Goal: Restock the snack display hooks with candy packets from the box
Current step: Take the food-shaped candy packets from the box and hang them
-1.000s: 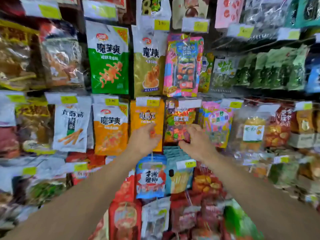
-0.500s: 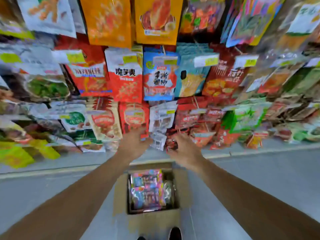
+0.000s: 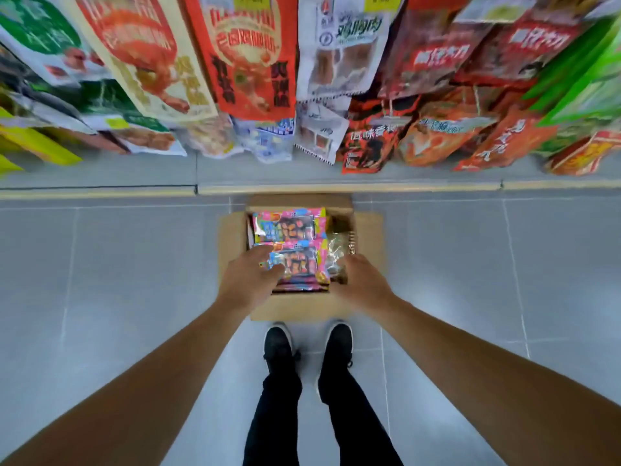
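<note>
Brown cardboard box [image 3: 302, 306] sits open on the grey tiled floor [image 3: 117, 264], just beyond two black shoes [image 3: 279, 344]. Pink candy packets [image 3: 289, 227] lie stacked inside it. Both bare arms reach down into the box. Left hand [image 3: 248, 280] rests its fingers on the left edge of the near packet [image 3: 299, 264], loosely curled. Right hand [image 3: 359, 280] touches that packet's right edge; whether either truly grips is unclear. Hanging snack bags [image 3: 248, 55] fill the far display.
</note>
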`<state>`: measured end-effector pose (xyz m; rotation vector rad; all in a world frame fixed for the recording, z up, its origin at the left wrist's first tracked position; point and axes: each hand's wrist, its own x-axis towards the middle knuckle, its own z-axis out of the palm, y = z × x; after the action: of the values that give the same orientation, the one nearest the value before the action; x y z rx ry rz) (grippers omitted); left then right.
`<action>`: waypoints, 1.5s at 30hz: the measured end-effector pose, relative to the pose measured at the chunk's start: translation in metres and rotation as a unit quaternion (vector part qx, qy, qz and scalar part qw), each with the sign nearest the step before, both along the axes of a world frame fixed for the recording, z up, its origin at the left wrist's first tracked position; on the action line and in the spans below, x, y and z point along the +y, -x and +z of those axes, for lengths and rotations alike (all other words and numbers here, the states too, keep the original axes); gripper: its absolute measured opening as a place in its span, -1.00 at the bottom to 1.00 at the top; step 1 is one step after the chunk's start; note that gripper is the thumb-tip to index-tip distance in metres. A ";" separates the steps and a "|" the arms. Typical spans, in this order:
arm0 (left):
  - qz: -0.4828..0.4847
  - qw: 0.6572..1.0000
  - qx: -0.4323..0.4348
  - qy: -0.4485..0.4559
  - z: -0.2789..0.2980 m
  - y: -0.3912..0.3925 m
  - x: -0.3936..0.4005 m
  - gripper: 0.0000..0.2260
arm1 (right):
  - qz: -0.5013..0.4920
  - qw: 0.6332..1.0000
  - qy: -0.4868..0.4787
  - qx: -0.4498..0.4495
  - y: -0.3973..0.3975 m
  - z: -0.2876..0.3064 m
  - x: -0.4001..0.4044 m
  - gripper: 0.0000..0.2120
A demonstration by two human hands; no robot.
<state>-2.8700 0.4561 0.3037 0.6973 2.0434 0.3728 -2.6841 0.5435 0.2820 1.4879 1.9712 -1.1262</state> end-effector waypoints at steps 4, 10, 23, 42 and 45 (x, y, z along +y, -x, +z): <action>0.032 0.999 -0.013 0.021 -0.057 -0.007 -0.010 -0.66 | 0.021 0.999 0.017 -0.016 -0.006 -0.061 0.003 -0.63; 0.096 0.993 -0.057 0.035 -0.159 -0.012 -0.024 -0.64 | 0.088 0.995 0.031 -0.027 0.013 -0.164 0.008 -0.53; 0.242 0.963 -0.106 0.062 -0.371 -0.001 -0.033 -0.77 | 0.301 0.951 -0.072 -0.028 0.105 -0.366 0.041 -0.28; 0.356 0.915 -0.189 0.003 -0.341 -0.029 0.003 -0.25 | -0.036 0.980 -0.147 0.128 0.039 -0.295 0.076 -0.82; 0.341 0.912 -0.221 -0.050 -0.328 -0.035 0.013 -0.45 | -0.130 0.971 -0.127 0.154 0.032 -0.277 0.076 -0.81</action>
<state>-2.8353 0.4690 -0.0247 -0.0842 1.7725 0.9489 -2.7166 0.6194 0.0047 1.8419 2.2445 -1.3213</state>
